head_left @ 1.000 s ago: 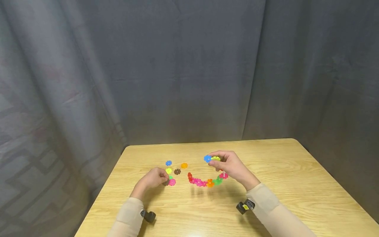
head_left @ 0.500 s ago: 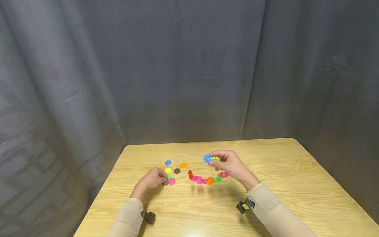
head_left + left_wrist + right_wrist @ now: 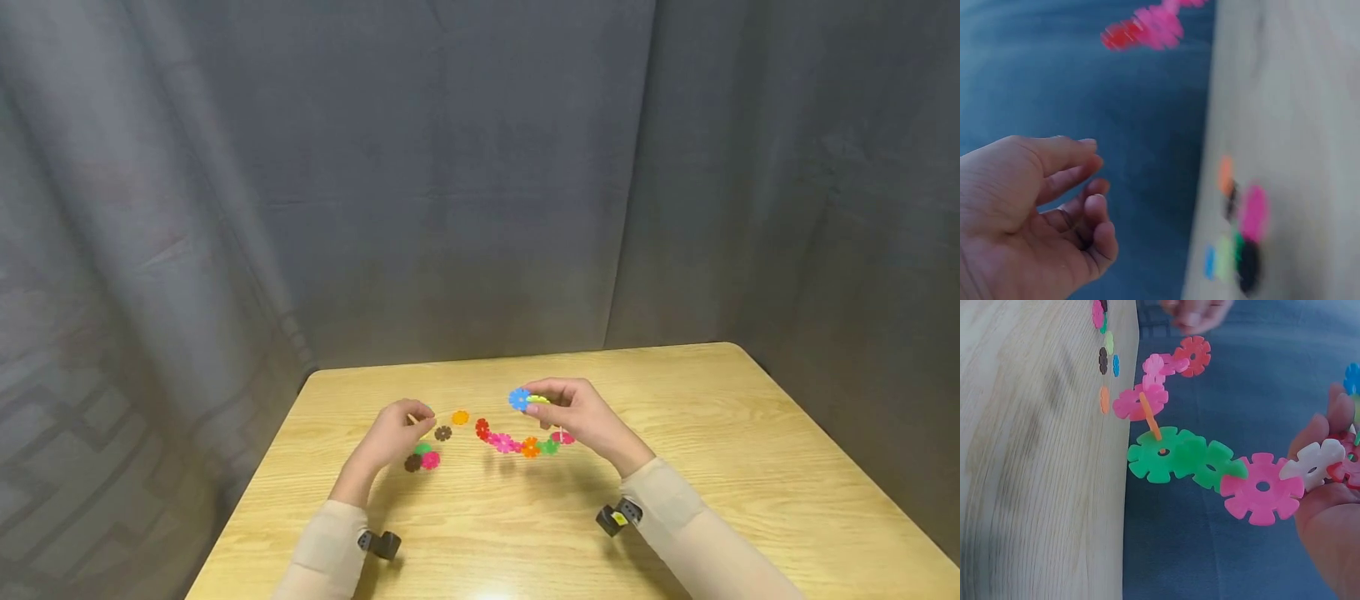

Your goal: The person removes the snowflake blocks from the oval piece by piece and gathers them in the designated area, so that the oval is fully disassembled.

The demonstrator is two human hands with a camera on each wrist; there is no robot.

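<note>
My right hand (image 3: 542, 403) pinches the top of a chain of colourful snowflake discs (image 3: 525, 446) at its blue disc (image 3: 518, 399) and yellow-green disc (image 3: 537, 400), above the wooden table (image 3: 675, 467). The chain sags in a curve to a red end disc (image 3: 482, 427). The right wrist view shows the green (image 3: 1160, 455), pink (image 3: 1262, 487) and white (image 3: 1313, 464) links running into my right hand (image 3: 1329, 512). My left hand (image 3: 401, 429) hovers over the loose discs, its fingers (image 3: 1079, 187) loosely curled and holding nothing.
Loose discs lie on the table's left part: orange (image 3: 460, 417), brown (image 3: 443, 432), green (image 3: 422, 448), pink (image 3: 430, 460) and dark brown (image 3: 412, 462). A grey curtain (image 3: 480, 183) hangs behind and beside the table. The table's left edge is close to my left arm.
My left hand has lifted off the discs by the pink one and moved up and right, uncovering a dark brown disc. The chain in my right hand drifted slightly left.
</note>
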